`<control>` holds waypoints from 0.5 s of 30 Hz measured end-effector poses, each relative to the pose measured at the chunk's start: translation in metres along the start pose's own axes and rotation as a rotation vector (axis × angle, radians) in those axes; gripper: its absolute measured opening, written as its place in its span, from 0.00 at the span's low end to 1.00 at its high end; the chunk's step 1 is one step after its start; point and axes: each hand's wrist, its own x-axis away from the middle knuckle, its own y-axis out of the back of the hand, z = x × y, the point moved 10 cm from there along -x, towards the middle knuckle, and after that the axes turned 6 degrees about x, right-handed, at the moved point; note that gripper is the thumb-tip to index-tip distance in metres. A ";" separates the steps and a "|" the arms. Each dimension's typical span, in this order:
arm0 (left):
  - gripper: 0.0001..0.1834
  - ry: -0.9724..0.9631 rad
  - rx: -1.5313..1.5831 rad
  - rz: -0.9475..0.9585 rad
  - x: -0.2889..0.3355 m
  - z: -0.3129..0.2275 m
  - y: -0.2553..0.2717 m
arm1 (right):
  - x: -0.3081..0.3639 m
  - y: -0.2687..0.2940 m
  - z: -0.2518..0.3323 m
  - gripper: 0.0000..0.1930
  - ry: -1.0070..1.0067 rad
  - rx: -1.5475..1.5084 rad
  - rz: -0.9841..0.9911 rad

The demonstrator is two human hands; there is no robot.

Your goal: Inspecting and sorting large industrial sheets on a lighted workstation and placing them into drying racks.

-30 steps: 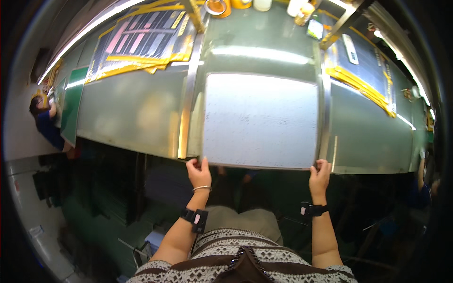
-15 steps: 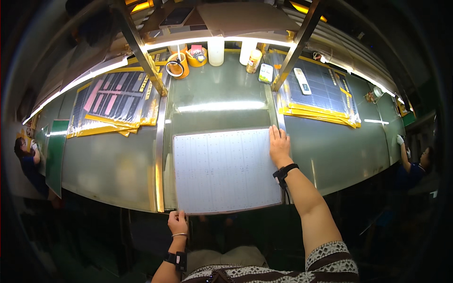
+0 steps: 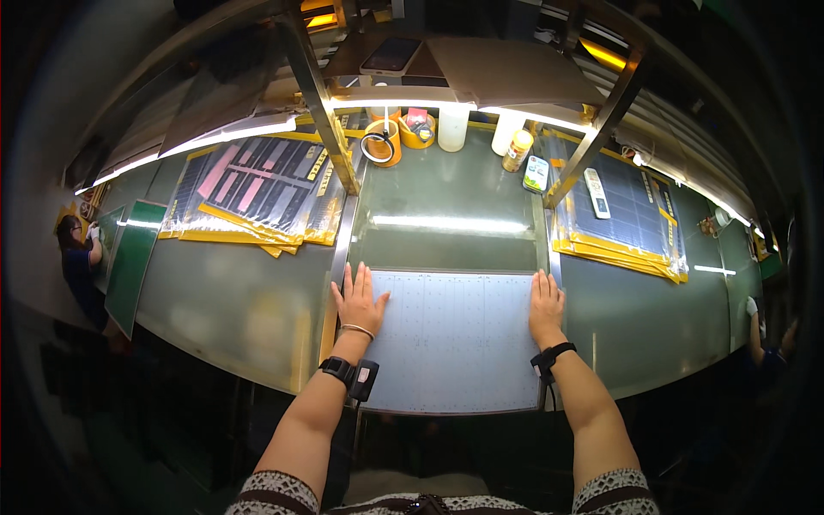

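A pale bluish-white rectangular panel [image 3: 455,343] with faint rows of small marks lies flat on the grey-green worktop [image 3: 446,189], close to its near edge. My left hand [image 3: 359,302] rests at the panel's far left corner, palm down, fingers stretched forward and thumb spread over the surface. On the far right corner lies my right hand [image 3: 546,307], its fingers extended along the side edge. Neither hand is wrapped around anything. Both wrists wear black bands with small dark boxes.
Stacked yellow-edged sheets lie left [image 3: 257,193] and right [image 3: 614,206], a white remote control [image 3: 596,193] on the right stack. Orange tape rolls [image 3: 382,142], white cylinders [image 3: 452,127] and a yellow bottle [image 3: 517,150] stand behind. Metal posts [image 3: 318,103] flank the middle. A co-worker [image 3: 81,257] handles green boards [image 3: 136,262] at left.
My left hand has moved from the panel's near left corner up to its far left corner and opened. My right hand stays at the far right corner. The view has shifted.
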 end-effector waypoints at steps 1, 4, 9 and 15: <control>0.35 -0.007 0.006 0.003 -0.003 -0.002 -0.003 | 0.002 0.002 -0.002 0.25 -0.002 -0.033 -0.008; 0.35 -0.008 -0.032 0.008 -0.006 -0.003 -0.010 | 0.002 0.006 -0.004 0.25 -0.006 -0.089 -0.019; 0.34 0.051 -0.017 -0.017 -0.007 0.001 -0.011 | -0.001 0.012 -0.006 0.24 -0.012 -0.118 -0.045; 0.33 0.091 -0.042 0.011 -0.010 0.002 -0.014 | 0.001 0.004 -0.014 0.24 -0.026 -0.152 -0.040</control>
